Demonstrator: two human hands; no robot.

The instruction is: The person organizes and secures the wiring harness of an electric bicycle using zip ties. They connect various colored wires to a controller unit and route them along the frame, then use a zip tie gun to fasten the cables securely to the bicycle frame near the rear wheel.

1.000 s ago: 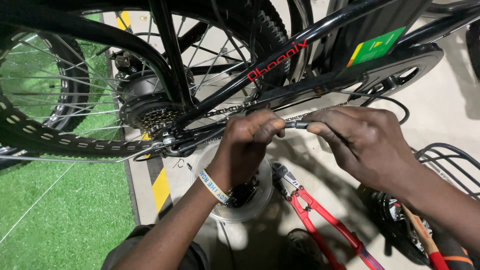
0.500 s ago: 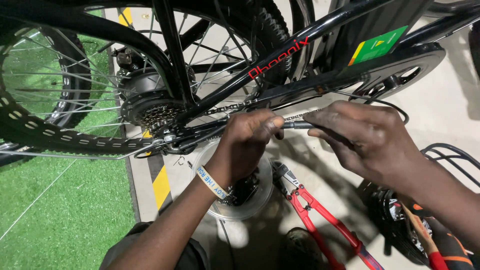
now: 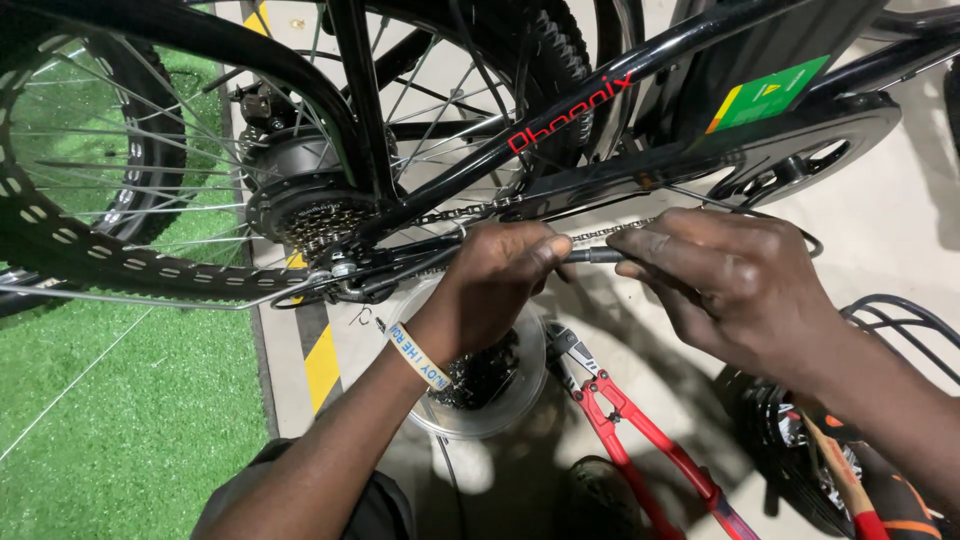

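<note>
Both hands meet at a thin cable end w/ a dark ferrule (image 3: 597,255) just under the chain (image 3: 470,210), beside the chainstay of the black bike frame (image 3: 560,120). Left hand (image 3: 500,275) clenched around the cable near the rear derailleur (image 3: 345,280); right hand (image 3: 720,280) pinching the ferrule btwn thumb and fingertips. Exact contact partly hidden by knuckles. Risks, my read: grip is small and fingertip-only, so the ferrule could slip off and drop to the floor, prob rolling under the clear plastic dish (image 3: 480,385) holding a spare cassette. Left fingers sit v close to chain and cassette (image 3: 320,225); if the rear wheel (image 3: 90,230) turns, pinch hazard. Pulling hard sideways could fray or kink the cable. Red bolt cutters (image 3: 640,430) lie on the floor right below the hands, near the person's shoe, so trip/kick risk if they shift. Green turf (image 3: 120,420) to the left.
</note>
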